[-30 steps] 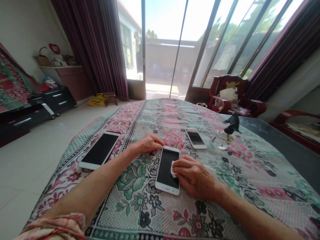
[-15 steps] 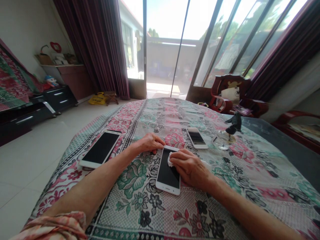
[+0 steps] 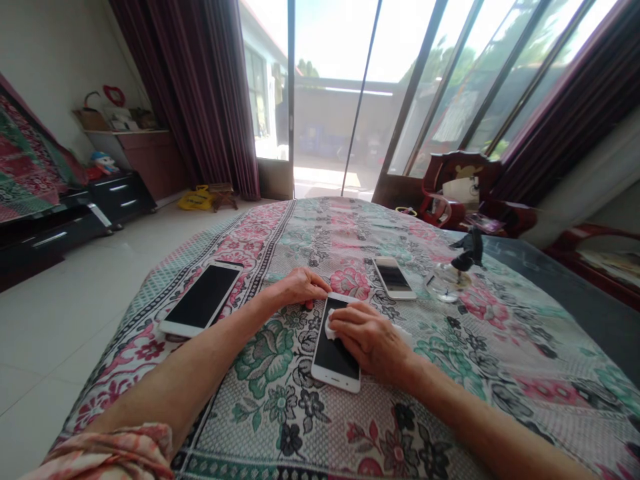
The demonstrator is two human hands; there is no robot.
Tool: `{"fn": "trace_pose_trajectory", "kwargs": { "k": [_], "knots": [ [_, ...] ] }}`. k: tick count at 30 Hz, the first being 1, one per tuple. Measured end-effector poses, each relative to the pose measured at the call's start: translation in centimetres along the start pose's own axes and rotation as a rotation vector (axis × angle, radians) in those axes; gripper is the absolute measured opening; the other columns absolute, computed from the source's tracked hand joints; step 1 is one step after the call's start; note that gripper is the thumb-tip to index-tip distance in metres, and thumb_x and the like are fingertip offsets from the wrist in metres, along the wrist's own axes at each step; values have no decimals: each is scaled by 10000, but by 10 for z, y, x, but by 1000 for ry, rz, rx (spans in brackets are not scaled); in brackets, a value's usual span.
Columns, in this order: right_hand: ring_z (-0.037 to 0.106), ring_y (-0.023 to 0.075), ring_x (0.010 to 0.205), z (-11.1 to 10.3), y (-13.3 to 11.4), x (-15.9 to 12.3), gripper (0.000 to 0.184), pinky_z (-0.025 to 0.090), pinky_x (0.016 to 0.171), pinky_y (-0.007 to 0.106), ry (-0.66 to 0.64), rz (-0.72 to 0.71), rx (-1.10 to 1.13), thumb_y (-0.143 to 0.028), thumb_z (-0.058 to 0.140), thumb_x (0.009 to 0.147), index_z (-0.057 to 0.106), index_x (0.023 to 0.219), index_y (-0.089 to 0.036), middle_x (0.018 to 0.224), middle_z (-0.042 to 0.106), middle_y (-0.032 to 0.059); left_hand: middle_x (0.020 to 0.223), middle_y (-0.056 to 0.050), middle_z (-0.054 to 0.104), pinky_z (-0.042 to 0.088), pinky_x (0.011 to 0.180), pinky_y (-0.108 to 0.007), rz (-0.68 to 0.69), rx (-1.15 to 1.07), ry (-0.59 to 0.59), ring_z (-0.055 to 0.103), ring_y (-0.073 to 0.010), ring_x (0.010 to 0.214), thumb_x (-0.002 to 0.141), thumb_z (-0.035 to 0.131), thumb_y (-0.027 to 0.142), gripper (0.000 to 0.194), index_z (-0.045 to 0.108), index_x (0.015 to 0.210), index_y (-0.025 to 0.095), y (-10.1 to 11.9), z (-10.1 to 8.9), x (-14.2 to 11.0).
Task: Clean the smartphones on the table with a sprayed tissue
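A white smartphone (image 3: 334,363) with a dark screen lies face up on the flowered tablecloth (image 3: 270,407). At its top left corner, my left hand (image 3: 301,287) grips the edge with closed fingertips. My right hand (image 3: 373,337) is closed on a white tissue (image 3: 330,325) and presses it against the upper part of the screen. Part of the tissue sticks out behind that hand, and the fingers cover the phone's right side. Beyond my left forearm rests a larger white smartphone (image 3: 203,300), also screen up. A smaller white phone (image 3: 394,277) lies farther back on the right.
A clear spray bottle (image 3: 445,283) with a black nozzle stands right of the small phone. Behind the table are a carved wooden chair (image 3: 460,167) and glass doors (image 3: 325,127). A dark low cabinet (image 3: 120,197) and a yellow bag (image 3: 196,198) are at the left.
My right hand has slid the tissue a little left and down across the screen. My left hand and the phones have stayed in place.
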State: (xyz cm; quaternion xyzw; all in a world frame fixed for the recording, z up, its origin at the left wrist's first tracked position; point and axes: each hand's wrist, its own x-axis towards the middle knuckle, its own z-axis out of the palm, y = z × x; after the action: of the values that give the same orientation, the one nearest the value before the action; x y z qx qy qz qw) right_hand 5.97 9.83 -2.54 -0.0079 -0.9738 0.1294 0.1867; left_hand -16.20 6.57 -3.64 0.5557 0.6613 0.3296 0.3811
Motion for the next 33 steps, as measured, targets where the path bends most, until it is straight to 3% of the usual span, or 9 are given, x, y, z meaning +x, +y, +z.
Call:
{"fn": "trace_pose_trajectory", "kwargs": {
  "k": [6,15,18,25,33],
  "knots": [
    [538,180,919,2,19,7,222,437,865,359,13,30,-50,-228,422,967,641,998,-206,1013,660,49,483,25,562,352,392,-149,4,-30,-13,512,-74,417,719,637,254,287,750,955,135,-2,-1,0],
    [502,158,802,-2,-34,-1,183,418,789,327,-111,-69,72,-124,453,887,623,850,-183,905,656,31,477,24,565,352,396,-146,1,12,0,518,-76,422,714,635,239,283,753,950,136,1,0,-1],
    [502,155,796,-1,-40,-3,174,413,778,320,-141,-86,96,-101,468,856,619,850,-187,899,658,24,471,23,564,356,401,-150,3,13,0,518,-80,422,715,635,242,290,752,958,135,0,0,-1],
    [532,175,946,3,-5,10,238,416,901,359,-42,-47,31,-165,408,946,637,1009,-186,1065,657,38,499,17,581,360,389,-150,23,3,-9,519,-81,424,719,633,250,277,757,941,142,-4,0,1],
    [574,179,960,7,36,21,226,450,894,372,75,-35,-44,-175,443,940,654,1019,-190,1048,672,67,465,33,540,360,375,-126,40,-44,-35,491,-59,395,728,598,198,254,754,912,118,-6,-2,3]
  ]
}}
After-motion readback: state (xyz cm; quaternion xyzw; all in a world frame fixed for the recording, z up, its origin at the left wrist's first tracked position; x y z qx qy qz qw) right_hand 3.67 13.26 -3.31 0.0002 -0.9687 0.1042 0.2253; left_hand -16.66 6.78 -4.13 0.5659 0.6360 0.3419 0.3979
